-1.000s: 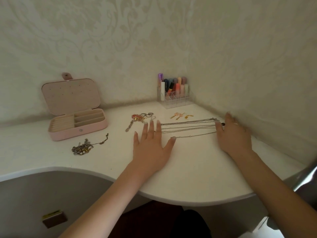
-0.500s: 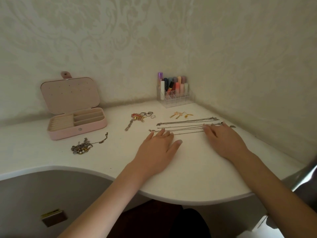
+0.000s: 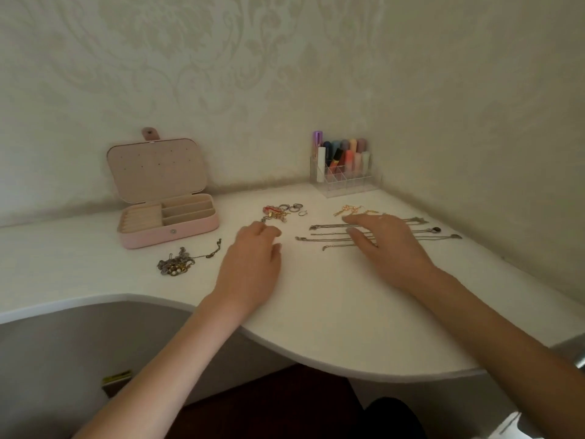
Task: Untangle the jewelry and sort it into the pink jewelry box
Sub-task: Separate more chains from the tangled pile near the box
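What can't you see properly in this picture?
Head view only:
- Left hand: its curled fingertips hide whether it pinches anything.
- Chains: the right hand covers their middles.
- Tangle: too small to count the pieces.
- Box: the front wall hides the compartment floors.
- Rings: too small to count.

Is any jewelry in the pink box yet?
No: the pink jewelry box stands open with bare compartments, while the straightened chains and the tangled pile lie on the table.
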Demonstrator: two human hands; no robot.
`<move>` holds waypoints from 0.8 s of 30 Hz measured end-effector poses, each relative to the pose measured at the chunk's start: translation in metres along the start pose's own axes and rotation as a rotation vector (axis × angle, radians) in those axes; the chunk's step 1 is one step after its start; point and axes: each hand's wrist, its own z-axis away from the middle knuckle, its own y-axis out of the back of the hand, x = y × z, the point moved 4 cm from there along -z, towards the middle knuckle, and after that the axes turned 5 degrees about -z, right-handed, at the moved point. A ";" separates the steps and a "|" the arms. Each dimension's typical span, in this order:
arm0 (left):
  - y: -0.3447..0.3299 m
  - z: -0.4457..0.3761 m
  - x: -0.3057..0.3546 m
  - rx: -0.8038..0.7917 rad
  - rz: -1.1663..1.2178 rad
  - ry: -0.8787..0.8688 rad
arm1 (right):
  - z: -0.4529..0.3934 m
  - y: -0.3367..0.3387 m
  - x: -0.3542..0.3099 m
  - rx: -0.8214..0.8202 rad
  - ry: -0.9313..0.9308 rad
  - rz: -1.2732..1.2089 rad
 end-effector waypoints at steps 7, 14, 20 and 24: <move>0.049 0.021 -0.104 0.139 -0.137 0.315 | -0.061 -0.095 -0.134 -0.297 0.356 -0.129; 0.064 0.033 -0.140 0.108 -0.041 0.291 | -0.077 -0.151 -0.165 -0.461 0.276 -0.408; 0.060 0.007 -0.150 0.124 0.485 0.426 | -0.084 -0.147 -0.159 -0.273 0.226 -0.543; 0.051 -0.007 -0.150 0.149 0.875 0.514 | -0.089 -0.144 -0.146 -0.171 0.093 -0.612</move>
